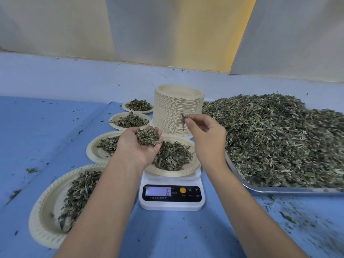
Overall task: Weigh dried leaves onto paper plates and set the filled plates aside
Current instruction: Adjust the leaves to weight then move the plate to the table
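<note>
- Fingers (193,119) of the right hand (206,140) pinch one dried leaf (182,121), dull green and curled, its long axis hanging downward above the plate (186,171) on the scale (171,204).
- Left hand (137,148), fingers curled, cups a crumpled leaf clump (149,136) just left.

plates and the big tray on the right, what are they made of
Plates: probably pressed paper or pulp, matte beige, with embossed ribbed rims and thin stacked edges. Tray under the dried leaves: likely metal, perhaps steel or aluminium; its bare rim is silvery and reflective.
</note>
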Demonstrator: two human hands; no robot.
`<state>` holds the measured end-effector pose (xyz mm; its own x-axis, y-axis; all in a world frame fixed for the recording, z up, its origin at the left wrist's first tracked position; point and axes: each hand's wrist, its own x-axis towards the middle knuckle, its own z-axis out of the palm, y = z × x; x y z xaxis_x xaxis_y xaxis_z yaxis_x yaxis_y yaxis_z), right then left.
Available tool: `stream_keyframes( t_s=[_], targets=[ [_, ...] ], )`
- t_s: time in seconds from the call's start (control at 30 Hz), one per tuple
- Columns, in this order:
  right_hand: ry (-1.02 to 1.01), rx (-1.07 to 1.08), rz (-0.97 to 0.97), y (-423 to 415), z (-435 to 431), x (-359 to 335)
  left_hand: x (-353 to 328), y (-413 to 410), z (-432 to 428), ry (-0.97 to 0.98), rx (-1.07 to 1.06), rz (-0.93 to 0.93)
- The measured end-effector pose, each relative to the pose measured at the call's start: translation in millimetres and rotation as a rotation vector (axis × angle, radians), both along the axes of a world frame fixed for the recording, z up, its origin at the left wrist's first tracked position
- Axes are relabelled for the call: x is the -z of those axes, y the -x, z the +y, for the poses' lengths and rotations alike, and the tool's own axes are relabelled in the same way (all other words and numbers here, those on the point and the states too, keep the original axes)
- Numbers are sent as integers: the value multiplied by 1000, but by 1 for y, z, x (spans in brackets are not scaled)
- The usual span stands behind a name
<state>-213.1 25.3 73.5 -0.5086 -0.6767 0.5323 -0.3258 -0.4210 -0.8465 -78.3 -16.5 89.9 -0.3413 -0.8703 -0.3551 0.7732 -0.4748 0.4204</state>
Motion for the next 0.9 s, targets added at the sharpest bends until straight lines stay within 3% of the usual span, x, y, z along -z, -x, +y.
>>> stream_keyframes(
  t_s=[0.17, 0.67, 0.9],
  targets=[
    [56, -24, -60, 2, 1, -2, 0, 0, 1, -4, -2, 2],
    [48, -9, -2, 2, 1, 0, 0, 0, 0, -8, -2, 2],
    [-69, -46, 31, 4, 0, 4, 0, -1, 1, -7, 3, 3]
  ],
)
